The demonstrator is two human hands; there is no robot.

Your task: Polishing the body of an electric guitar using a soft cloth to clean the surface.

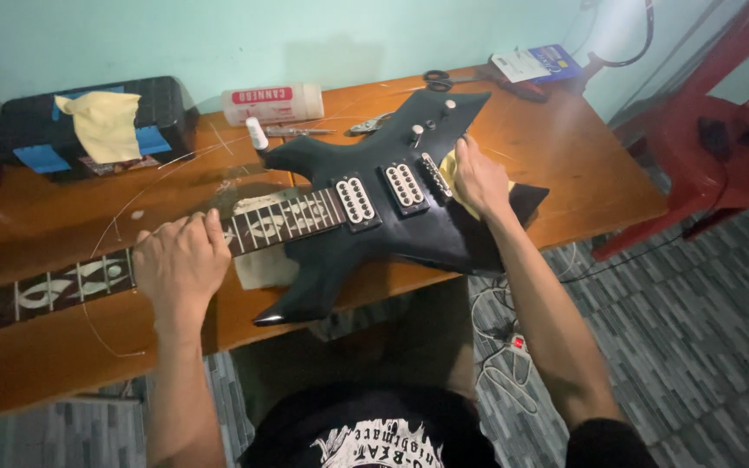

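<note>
Left hand (179, 264) clamps guitar neck (88, 279) flat on desk (582, 173); right hand (478, 178) presses yellow cloth (452, 169) on guitar body (374, 225) — wipe lightly, clear of pickups (381, 192).

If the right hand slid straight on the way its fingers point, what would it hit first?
Likely the silver knobs on the black pointed guitar body. The right hand, pressing a yellow cloth, points up-left toward them; depth is unclear.

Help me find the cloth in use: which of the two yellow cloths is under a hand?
The yellow cloth on the black guitar body, pressed under the right hand. The other cloth lies untouched on the black case.
</note>
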